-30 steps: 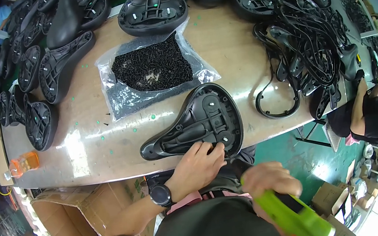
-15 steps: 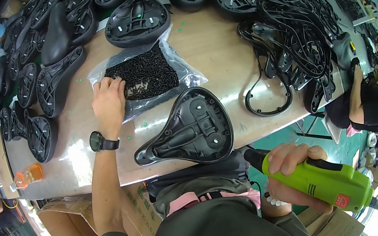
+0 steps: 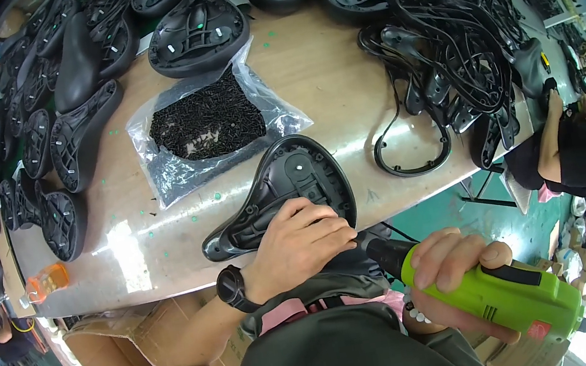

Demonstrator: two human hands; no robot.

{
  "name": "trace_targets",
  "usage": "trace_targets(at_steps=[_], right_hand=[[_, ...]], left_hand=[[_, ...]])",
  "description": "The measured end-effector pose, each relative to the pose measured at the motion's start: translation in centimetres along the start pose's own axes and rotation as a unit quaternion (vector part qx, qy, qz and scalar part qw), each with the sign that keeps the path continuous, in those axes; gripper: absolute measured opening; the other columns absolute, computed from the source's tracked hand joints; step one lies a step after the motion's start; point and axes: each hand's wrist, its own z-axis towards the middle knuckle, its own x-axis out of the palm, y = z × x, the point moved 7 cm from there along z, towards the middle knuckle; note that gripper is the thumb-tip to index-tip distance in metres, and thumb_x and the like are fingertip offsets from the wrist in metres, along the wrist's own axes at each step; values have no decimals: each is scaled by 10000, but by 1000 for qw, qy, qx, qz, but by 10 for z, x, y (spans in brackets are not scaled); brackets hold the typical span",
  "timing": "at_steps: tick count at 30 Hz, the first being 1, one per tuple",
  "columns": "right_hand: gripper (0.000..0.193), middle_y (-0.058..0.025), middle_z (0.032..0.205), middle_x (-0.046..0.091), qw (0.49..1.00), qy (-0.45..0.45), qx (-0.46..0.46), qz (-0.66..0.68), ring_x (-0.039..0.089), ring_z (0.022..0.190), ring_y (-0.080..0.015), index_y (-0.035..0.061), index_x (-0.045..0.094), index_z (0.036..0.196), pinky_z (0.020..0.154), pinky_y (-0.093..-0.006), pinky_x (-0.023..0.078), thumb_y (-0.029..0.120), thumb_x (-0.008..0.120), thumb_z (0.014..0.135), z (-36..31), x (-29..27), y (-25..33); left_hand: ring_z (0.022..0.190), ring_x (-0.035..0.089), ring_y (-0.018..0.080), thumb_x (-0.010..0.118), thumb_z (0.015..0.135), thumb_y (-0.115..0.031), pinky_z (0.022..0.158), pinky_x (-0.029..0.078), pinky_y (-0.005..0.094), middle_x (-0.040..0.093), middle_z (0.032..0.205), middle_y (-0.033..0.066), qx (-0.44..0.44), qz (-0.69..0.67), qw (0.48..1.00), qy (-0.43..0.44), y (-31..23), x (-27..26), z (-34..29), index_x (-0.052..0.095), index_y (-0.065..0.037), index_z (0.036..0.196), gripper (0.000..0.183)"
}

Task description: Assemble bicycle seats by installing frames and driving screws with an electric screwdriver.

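Observation:
An upturned black bicycle saddle (image 3: 290, 176) lies at the near edge of the wooden table (image 3: 323, 74), underside up. My left hand (image 3: 302, 245), with a black wristwatch, rests fingers-bent on the saddle's near end. My right hand (image 3: 454, 265) grips a bright green electric screwdriver (image 3: 504, 296), held below the table edge with its dark nose pointing left toward the saddle. Just beyond the saddle lies a clear plastic bag of small black screws (image 3: 206, 124).
Many black saddles (image 3: 196, 28) are heaped along the table's far and left sides, black wire rails and frames (image 3: 454, 48) at the right. A loose black hoop (image 3: 413, 155) lies near the right edge. Another person (image 3: 573, 151) sits at right. Cardboard boxes (image 3: 115, 358) stand below.
My left hand left the screw bag and came back to the saddle's near end. The green screwdriver stayed low at the right, nose toward the saddle.

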Motion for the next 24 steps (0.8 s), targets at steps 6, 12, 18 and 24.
trace_targets(at_steps=[6, 12, 18, 24], right_hand=[[873, -79, 769, 576, 999, -15, -21, 44, 585, 600, -218, 39, 458, 1254, 579, -343, 454, 782, 511, 799, 2, -5, -2], [865, -77, 769, 566, 998, -15, -10, 58, 576, 594, -218, 40, 458, 1251, 588, -338, 449, 777, 514, 803, 2, -8, -6], [907, -80, 794, 563, 995, -17, 21, 91, 569, 605, -221, 41, 473, 1244, 593, -346, 451, 812, 513, 769, 4, -13, -15], [1125, -130, 815, 576, 995, -30, 47, 80, 558, 687, -281, 25, 490, 1221, 611, -402, 476, 901, 622, 528, 7, -28, -40]], left_hand=[[914, 646, 175, 787, 734, -183, 805, 463, 338, 694, 927, -11, -8, -32, 999, 32, 4, 6, -2, 691, -116, 912, 213], [897, 652, 189, 785, 743, -164, 809, 471, 359, 696, 917, 1, -25, -56, 997, 39, 7, 11, -5, 689, -102, 919, 211], [933, 617, 204, 778, 738, -234, 855, 452, 361, 658, 932, 32, 11, -61, 998, 9, 5, 0, 2, 670, -68, 952, 292], [1010, 567, 329, 688, 830, -219, 859, 455, 421, 629, 1065, 162, -240, 378, 888, -108, 144, -114, -19, 631, -20, 1125, 360]])
